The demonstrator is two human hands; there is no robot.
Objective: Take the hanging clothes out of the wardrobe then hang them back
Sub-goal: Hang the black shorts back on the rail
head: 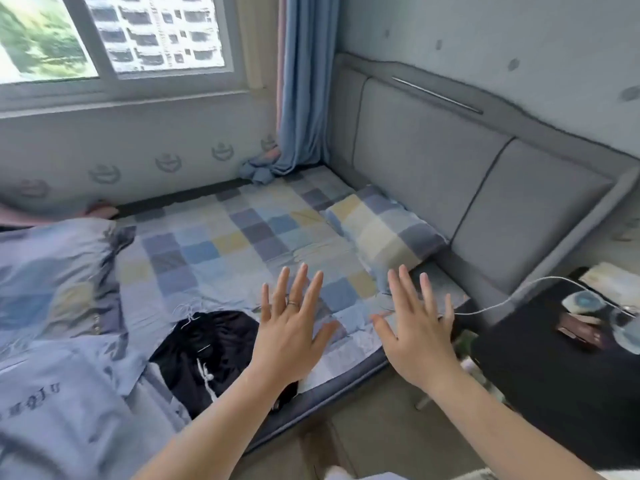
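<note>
Fingers [299, 285] of the left hand [291, 327] are straight and spread wide, grasping nothing, with a thin ring [293, 303] on one of them. The right hand [415, 327] is just beside it at centre frame, likewise released, its fingers fanned and its back to the camera. Both hands are held out over the near edge of a bed covered by a checked sheet [221, 244] in blue, grey and yellow squares; whether they touch the sheet cannot be told.

A black garment [207, 344] lies crumpled on the sheet at lower centre-left, just left of the left wrist, with a white drawstring [206, 372] trailing across it. Thin pale wire shows at its upper edge, too fine to identify. A blue quilt [59, 306] is bunched along the left of the frame, touching the garment.

A checked pillow [381, 233] rests against the grey padded headboard [433, 161] right of centre. A blue curtain [304, 81] hangs at top centre beside a window [104, 32] in the upper left. At lower right a black bedside table [554, 375] carries small items, and a white cable [512, 299] runs from it towards the bed.
</note>
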